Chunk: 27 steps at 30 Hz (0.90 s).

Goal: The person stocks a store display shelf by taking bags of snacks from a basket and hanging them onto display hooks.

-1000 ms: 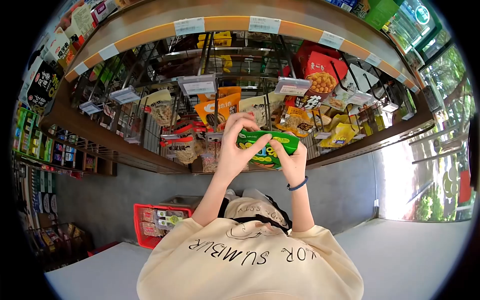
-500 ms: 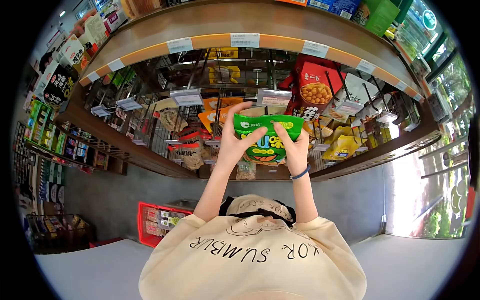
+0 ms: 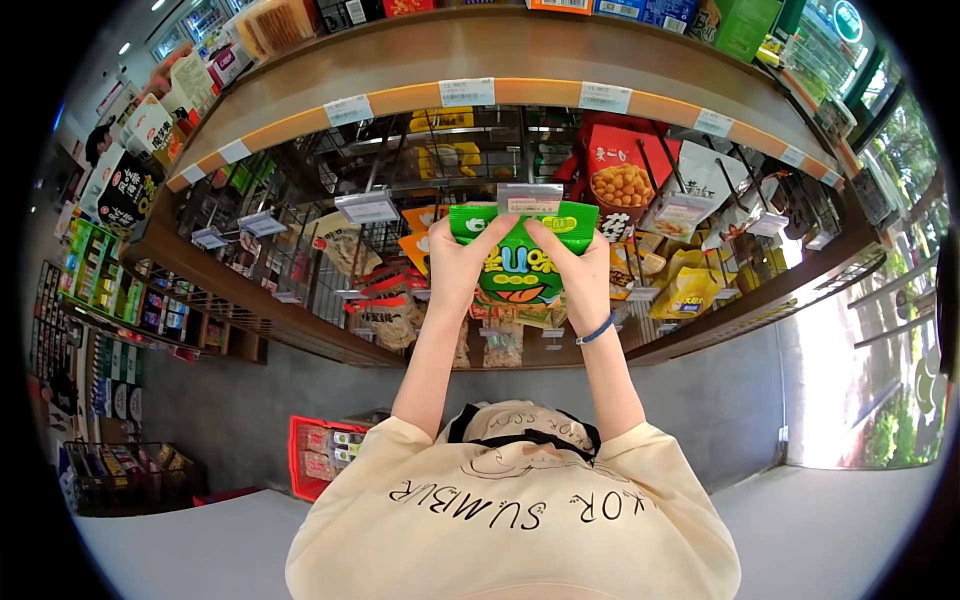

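Observation:
A green snack bag point(image 3: 520, 265) is held upright between both hands, its printed front facing me, at the front of the hanging snack rack. My left hand point(image 3: 461, 258) grips its left side, with the thumb across the upper front. On the right side my right hand point(image 3: 577, 262) grips it the same way, the two thumbs nearly meeting near the top; a blue band is round that wrist. The fingers behind the bag are hidden. A price tag holder point(image 3: 530, 198) overlaps the bag's top edge. Orange bags point(image 3: 416, 240) hang just left of my left hand.
Red snack packs point(image 3: 625, 170) and yellow bags point(image 3: 690, 288) hang at the right. Above runs a brown shelf edge point(image 3: 400, 100) with price labels. A red basket point(image 3: 299, 460) holding packs stands on the floor at lower left. Glass and daylight lie at the far right.
The green bag has gone from tilted to upright, its front now in full view, and both hands have moved up with it to the rack's tag holder. The camera view has shifted.

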Each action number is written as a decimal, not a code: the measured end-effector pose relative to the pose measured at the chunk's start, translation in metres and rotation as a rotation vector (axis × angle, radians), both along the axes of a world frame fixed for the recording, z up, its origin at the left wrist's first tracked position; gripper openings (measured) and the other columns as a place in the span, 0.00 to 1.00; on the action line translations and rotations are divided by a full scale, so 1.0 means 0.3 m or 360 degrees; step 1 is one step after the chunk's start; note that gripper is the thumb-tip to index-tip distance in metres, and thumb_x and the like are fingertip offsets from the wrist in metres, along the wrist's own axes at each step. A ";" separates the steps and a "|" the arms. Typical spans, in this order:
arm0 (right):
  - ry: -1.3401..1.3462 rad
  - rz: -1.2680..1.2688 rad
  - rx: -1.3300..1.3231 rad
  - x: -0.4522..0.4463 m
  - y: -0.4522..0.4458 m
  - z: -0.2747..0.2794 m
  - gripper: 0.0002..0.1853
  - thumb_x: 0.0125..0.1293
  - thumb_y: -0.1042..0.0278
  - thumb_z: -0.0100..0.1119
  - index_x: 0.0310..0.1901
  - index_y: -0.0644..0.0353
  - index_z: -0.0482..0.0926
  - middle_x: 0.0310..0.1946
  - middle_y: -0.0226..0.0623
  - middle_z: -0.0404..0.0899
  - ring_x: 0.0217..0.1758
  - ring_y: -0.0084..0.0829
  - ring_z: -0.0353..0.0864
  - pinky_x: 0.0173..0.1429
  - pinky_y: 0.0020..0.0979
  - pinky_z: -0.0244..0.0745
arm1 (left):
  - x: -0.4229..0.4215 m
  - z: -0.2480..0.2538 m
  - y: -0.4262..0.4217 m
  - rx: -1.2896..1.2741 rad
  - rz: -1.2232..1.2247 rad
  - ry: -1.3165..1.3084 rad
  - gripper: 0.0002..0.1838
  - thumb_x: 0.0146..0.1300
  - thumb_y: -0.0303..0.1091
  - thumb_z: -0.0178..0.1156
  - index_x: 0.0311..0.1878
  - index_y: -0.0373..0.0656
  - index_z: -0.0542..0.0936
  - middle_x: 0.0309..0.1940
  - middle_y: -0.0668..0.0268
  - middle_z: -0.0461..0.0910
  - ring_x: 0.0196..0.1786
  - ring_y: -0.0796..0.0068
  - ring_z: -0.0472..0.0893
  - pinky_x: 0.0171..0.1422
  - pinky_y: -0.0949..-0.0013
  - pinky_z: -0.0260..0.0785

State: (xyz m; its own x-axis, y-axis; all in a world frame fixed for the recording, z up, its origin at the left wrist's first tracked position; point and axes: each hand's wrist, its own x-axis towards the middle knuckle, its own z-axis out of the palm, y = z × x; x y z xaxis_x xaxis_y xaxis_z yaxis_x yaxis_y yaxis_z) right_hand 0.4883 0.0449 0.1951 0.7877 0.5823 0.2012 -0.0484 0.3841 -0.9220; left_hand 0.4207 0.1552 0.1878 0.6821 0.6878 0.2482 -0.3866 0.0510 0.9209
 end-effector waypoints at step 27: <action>-0.0068 -0.0052 0.0199 0.045 0.052 -0.003 0.07 0.55 0.73 0.56 0.35 0.66 0.75 0.29 0.29 0.77 0.31 0.15 0.72 0.35 0.18 0.67 | 0.041 0.066 0.068 0.0341 -0.0018 0.0068 0.09 0.50 0.28 0.61 0.34 0.35 0.80 0.23 0.71 0.78 0.25 0.89 0.72 0.28 0.82 0.65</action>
